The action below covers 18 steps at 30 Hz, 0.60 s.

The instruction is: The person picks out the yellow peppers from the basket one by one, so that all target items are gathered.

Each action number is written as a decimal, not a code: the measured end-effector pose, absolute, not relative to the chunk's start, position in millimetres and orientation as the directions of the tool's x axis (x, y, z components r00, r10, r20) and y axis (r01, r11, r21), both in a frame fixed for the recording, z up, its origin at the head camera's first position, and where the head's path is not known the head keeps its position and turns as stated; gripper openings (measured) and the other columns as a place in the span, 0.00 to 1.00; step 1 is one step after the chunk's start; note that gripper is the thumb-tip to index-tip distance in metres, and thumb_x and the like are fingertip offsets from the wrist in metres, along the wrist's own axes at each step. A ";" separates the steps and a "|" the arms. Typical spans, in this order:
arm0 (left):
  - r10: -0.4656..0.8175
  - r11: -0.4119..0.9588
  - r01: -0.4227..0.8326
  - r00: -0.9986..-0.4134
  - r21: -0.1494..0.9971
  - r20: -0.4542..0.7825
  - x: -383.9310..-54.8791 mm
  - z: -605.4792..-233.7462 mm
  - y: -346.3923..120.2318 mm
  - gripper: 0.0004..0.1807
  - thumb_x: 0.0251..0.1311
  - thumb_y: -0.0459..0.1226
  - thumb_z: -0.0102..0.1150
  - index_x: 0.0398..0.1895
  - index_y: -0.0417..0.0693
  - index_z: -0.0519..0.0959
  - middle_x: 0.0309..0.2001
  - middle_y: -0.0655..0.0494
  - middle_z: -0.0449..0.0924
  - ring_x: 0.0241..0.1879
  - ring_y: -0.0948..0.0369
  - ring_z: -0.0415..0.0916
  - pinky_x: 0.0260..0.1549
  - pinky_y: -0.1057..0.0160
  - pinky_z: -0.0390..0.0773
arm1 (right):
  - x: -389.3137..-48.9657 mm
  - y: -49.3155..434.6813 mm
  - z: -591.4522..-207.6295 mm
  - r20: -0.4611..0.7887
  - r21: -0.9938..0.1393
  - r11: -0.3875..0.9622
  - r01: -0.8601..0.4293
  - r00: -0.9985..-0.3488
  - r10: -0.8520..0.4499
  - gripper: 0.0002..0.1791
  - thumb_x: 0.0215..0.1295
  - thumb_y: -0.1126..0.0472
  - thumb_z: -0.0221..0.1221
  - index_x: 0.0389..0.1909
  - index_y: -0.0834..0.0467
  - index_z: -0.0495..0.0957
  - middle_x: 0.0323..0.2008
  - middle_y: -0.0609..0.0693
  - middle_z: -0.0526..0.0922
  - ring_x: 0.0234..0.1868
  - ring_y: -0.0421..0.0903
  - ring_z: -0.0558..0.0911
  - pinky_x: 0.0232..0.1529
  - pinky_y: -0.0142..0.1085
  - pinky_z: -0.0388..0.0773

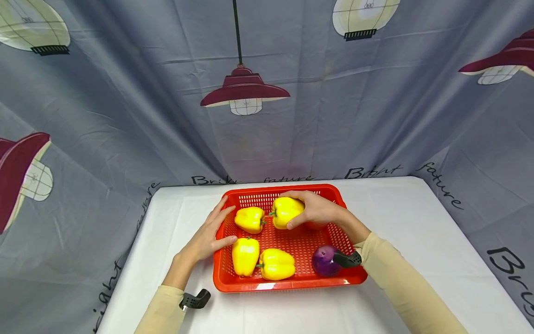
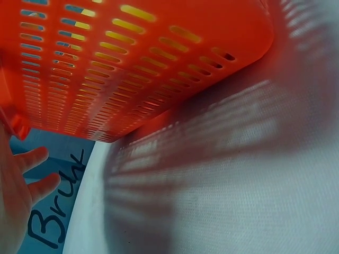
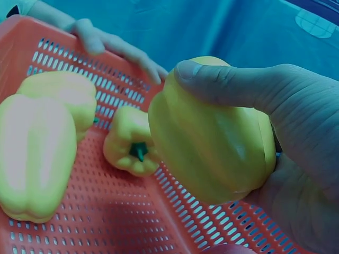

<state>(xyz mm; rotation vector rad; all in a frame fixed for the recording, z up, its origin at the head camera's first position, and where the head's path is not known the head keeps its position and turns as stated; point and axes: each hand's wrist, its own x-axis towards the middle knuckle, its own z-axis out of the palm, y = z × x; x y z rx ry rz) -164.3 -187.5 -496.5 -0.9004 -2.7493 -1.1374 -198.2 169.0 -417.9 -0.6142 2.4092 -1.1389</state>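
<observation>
Yellow pepper (image 1: 286, 212), likely light, firm, slick, suits a hold round its body — right hand (image 1: 318, 208) curls fingers there; left hand (image 1: 207, 237) spreads fingers wide at the red basket's (image 1: 292, 285) left rim.

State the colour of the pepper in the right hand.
Yellow: the pepper in the right hand shows it best in the head view.

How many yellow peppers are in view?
4: one yellow pepper in the right hand; in the red basket, one back left, one front left, one just right of that. The hand could hide another.
</observation>
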 end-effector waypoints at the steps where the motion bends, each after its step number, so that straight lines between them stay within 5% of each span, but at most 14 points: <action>1: 0.500 0.564 0.524 -0.832 0.638 0.241 -164.5 -496.3 -187.4 0.45 0.58 0.48 0.66 0.78 0.51 0.60 0.82 0.58 0.37 0.78 0.51 0.44 0.67 0.34 0.56 | -197.8 169.5 -417.3 -0.166 -0.795 0.568 -0.214 -0.823 -0.543 0.47 0.46 0.46 0.78 0.70 0.49 0.71 0.53 0.48 0.78 0.51 0.51 0.76 0.50 0.44 0.78; 18: 0.502 0.547 0.538 -0.824 0.641 0.263 -165.1 -498.3 -187.9 0.45 0.58 0.46 0.67 0.78 0.49 0.60 0.82 0.55 0.38 0.78 0.52 0.43 0.68 0.35 0.54 | -184.4 180.9 -419.8 -0.090 -0.857 0.484 -0.177 -0.873 -0.479 0.44 0.48 0.47 0.78 0.67 0.49 0.73 0.50 0.50 0.79 0.48 0.51 0.77 0.49 0.45 0.78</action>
